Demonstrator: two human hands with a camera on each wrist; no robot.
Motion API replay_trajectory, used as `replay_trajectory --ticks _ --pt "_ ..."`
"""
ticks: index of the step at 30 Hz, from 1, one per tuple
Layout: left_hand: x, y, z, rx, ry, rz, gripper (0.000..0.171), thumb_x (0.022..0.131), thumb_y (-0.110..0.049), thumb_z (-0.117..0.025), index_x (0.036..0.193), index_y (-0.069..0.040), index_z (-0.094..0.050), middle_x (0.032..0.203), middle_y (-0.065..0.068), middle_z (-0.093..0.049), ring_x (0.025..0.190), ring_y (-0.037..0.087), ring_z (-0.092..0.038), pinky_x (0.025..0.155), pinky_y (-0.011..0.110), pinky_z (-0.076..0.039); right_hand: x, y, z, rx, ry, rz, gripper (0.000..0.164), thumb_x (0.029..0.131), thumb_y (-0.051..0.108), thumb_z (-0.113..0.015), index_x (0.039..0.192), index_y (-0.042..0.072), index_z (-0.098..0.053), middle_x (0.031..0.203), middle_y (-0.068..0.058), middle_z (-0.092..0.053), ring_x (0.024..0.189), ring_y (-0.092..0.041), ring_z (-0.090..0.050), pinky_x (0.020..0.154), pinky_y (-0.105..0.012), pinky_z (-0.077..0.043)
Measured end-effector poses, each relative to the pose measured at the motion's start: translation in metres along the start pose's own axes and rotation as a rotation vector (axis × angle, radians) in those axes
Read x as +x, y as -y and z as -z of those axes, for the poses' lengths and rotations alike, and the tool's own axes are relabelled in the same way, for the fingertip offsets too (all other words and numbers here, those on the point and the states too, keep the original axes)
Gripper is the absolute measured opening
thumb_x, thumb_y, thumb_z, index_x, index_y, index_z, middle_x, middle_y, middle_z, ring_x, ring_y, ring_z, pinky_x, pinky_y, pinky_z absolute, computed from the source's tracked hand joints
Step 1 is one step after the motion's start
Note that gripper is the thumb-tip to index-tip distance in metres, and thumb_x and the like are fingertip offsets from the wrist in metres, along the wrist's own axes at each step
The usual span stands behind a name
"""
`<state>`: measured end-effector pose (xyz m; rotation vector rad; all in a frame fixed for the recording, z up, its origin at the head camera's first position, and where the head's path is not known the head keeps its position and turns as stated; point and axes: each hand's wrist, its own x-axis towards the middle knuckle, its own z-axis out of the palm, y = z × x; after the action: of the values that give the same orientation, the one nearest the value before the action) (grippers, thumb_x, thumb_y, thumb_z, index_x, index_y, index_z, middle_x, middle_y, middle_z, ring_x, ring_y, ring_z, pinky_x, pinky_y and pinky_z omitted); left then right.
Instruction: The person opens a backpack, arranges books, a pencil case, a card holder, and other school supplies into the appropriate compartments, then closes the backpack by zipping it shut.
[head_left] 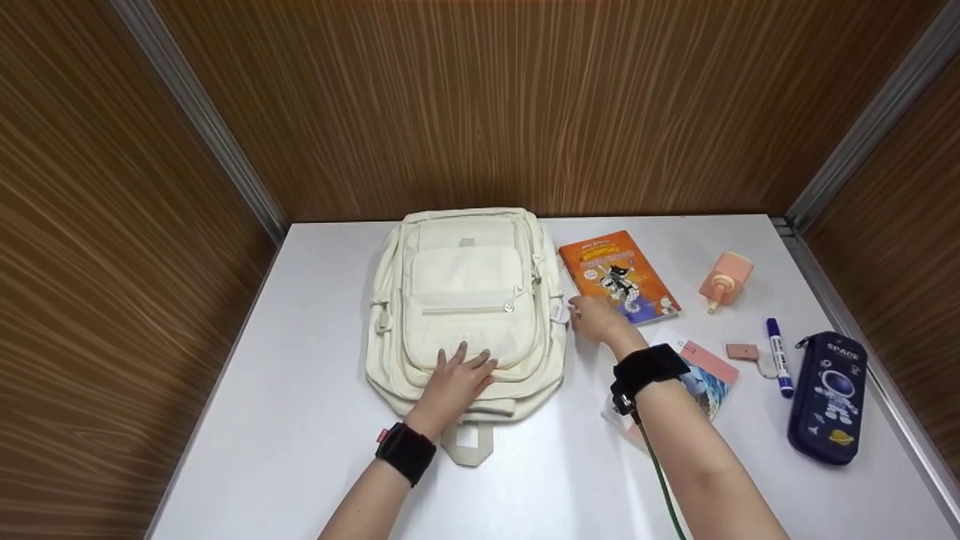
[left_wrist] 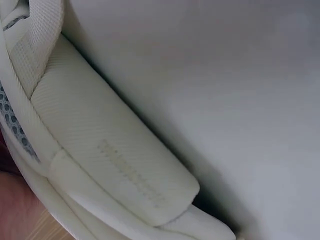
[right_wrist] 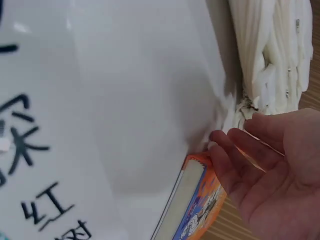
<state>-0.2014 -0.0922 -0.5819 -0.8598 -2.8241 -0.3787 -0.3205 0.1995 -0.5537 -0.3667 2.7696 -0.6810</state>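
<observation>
A cream backpack point(head_left: 469, 330) lies on the white table, its front pocket zipper facing up and its top handle toward the near edge. My left hand point(head_left: 454, 382) rests on its lower front with the fingers spread. In the left wrist view the backpack's padded edge point(left_wrist: 115, 135) fills the left side. My right hand point(head_left: 596, 319) is at the backpack's right side, fingertips close to a pale buckle. In the right wrist view this hand point(right_wrist: 270, 165) has loosely bent fingers with nothing visible between them. The orange book point(head_left: 619, 274) lies right beside it.
Under my right forearm lies a booklet with a pink and blue cover point(head_left: 709, 375). Farther right are a pink pump bottle point(head_left: 727, 277), a small pinkish block point(head_left: 742, 352), a blue marker point(head_left: 780, 358) and a dark space-themed pencil case point(head_left: 829, 397). Wood-grain panels point(head_left: 480, 105) enclose the table.
</observation>
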Motion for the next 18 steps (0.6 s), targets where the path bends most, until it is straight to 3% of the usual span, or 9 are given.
replay_trajectory --ticks 6,11,14,18 --pt "0.003 -0.003 -0.002 0.075 -0.002 -0.033 0.023 0.102 -0.024 -0.052 0.118 -0.011 -0.062 0.132 0.009 -0.061 0.123 0.045 -0.051 0.093 0.063 -0.042 0.01 -0.001 -0.007 -0.018 0.011 -0.036 0.052 0.096 0.001 -0.048 0.147 0.0 -0.039 0.143 -0.027 -0.044 0.131 -0.044 -0.042 0.105 -0.055 -0.035" --pt "0.007 -0.003 -0.004 0.107 -0.063 -0.059 0.025 0.103 -0.019 -0.05 0.119 -0.003 -0.06 0.122 0.013 -0.066 0.116 0.042 -0.058 0.09 0.057 -0.047 0.011 -0.004 -0.007 0.012 0.013 -0.044 0.053 0.1 0.006 -0.045 0.151 0.003 -0.033 0.149 -0.029 -0.034 0.135 -0.045 -0.035 0.109 -0.056 -0.028" --pt "0.008 -0.001 -0.003 0.006 -0.109 0.002 0.027 0.103 -0.021 -0.048 0.121 -0.002 -0.058 0.117 0.019 -0.067 0.114 0.039 -0.06 0.091 0.054 -0.048 0.012 -0.006 -0.009 0.039 -0.015 -0.018 0.05 0.101 0.008 -0.045 0.15 0.002 -0.035 0.149 -0.029 -0.034 0.135 -0.045 -0.035 0.11 -0.055 -0.026" --pt "0.01 0.0 0.002 -0.158 -0.195 0.071 0.024 0.103 -0.02 -0.049 0.119 -0.003 -0.056 0.112 0.019 -0.068 0.099 0.035 -0.067 0.092 0.053 -0.048 0.014 -0.007 -0.012 0.081 -0.078 0.03 0.048 0.101 0.006 -0.045 0.147 -0.003 -0.038 0.146 -0.028 -0.039 0.133 -0.045 -0.038 0.111 -0.053 -0.027"
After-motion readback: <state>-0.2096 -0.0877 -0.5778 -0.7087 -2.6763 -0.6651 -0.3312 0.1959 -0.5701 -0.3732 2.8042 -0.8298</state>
